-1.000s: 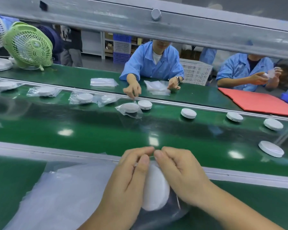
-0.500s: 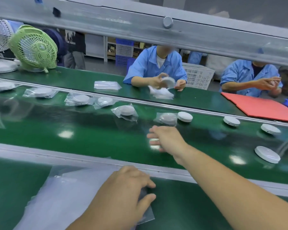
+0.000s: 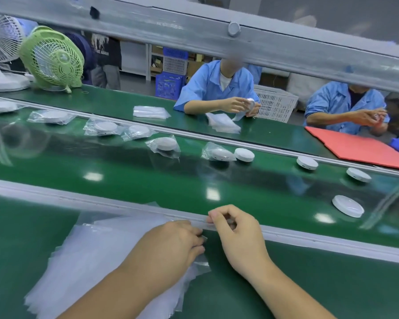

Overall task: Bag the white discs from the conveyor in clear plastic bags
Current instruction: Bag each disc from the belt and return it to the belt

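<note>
Low in the frame, a stack of clear plastic bags (image 3: 97,256) lies flat on the green tabletop (image 3: 320,286). The left hand (image 3: 171,245) rests palm down on the right end of the stack, fingers curled at the corner of the top bag; whether it pinches the film cannot be told. Just to its right, the right hand (image 3: 237,231) hovers over the grey rail (image 3: 332,238) at the near edge of the conveyor (image 3: 148,180), its fingers curled inward with thumb and forefinger close together; nothing is clearly seen in its grip.

On the conveyor beyond, four bare white discs sit apart: one at centre (image 3: 244,154), two further right (image 3: 307,162) (image 3: 358,174) and a larger-looking one nearest at right (image 3: 347,205). To the left runs a row of bagged discs (image 3: 165,145) towards the upper left of the frame.

Across the belt, two people in blue coats (image 3: 207,86) work with their hands at the far tabletop, where a red sheet (image 3: 359,146) lies at the right. A green fan (image 3: 53,58) stands at the upper left.
</note>
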`<state>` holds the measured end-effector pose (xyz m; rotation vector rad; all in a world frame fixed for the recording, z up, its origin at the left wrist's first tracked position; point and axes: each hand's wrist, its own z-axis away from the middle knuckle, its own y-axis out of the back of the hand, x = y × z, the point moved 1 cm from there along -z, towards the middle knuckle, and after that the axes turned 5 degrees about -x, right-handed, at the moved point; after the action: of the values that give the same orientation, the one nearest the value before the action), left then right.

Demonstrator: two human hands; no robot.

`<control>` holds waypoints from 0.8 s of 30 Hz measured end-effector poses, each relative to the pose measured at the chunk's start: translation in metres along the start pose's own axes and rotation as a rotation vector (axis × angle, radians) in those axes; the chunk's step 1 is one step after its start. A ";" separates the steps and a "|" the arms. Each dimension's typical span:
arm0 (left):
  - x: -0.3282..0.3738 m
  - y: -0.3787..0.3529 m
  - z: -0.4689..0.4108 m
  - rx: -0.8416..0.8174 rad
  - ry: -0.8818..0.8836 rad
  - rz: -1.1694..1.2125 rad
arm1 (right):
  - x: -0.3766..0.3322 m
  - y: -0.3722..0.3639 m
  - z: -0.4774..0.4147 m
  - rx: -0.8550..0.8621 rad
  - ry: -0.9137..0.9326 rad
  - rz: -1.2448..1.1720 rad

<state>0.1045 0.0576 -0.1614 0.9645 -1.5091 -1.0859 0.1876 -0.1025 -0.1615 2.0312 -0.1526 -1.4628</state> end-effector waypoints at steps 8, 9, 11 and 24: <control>0.003 -0.001 0.000 0.068 -0.002 -0.024 | 0.002 -0.001 -0.005 -0.012 -0.039 0.020; 0.003 0.000 0.001 0.083 0.010 -0.039 | 0.003 -0.001 -0.006 -0.003 -0.041 0.013; 0.003 0.003 0.003 0.101 0.025 -0.046 | 0.004 -0.001 -0.007 0.012 -0.045 -0.007; -0.003 0.000 0.002 0.035 -0.010 0.012 | 0.018 0.021 -0.018 0.240 0.013 0.074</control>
<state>0.1028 0.0608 -0.1623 0.9743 -1.5446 -1.0598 0.2158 -0.1197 -0.1610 2.1985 -0.4105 -1.4424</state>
